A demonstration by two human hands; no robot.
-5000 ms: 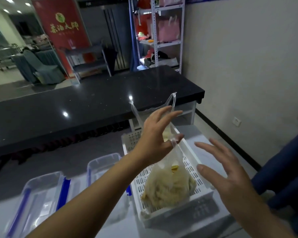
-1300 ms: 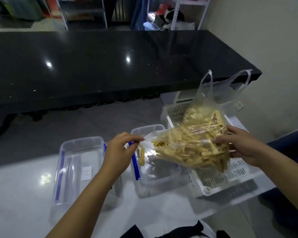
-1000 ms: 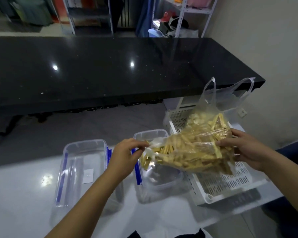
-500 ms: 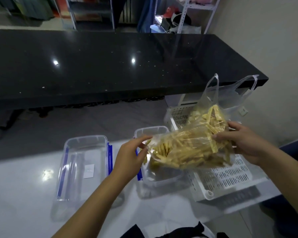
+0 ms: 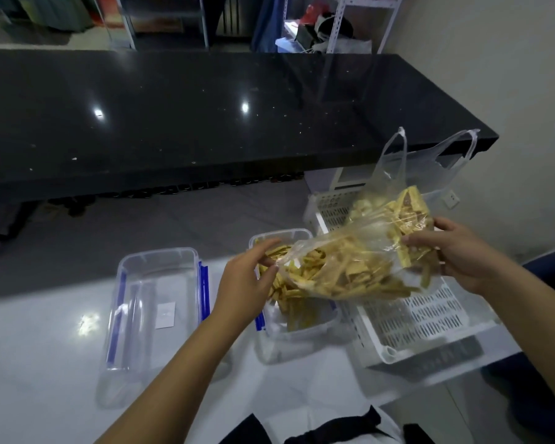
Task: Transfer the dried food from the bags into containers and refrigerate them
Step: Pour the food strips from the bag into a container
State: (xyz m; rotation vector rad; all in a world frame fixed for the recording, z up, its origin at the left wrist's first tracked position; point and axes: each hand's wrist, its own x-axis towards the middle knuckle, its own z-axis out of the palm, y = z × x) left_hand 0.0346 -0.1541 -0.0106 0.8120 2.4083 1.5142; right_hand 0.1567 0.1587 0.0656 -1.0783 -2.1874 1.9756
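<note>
A clear plastic bag full of yellow dried food strips lies on its side in the air, mouth to the left, over a clear container. Strips spill from the mouth into that container. My left hand pinches the bag's open mouth. My right hand grips the bag's raised bottom end. A second clear container with blue clips stands empty to the left.
A white slotted basket sits at the right on the white table, with another clear handled bag standing in its far end. A long black counter runs across behind. Dark cloth lies at the near edge.
The bag has tipped further toward the left, its bottom end raised. Many more strips have slid out of the mouth into the container under it. Five seconds ago the bag hung upright over the basket.
</note>
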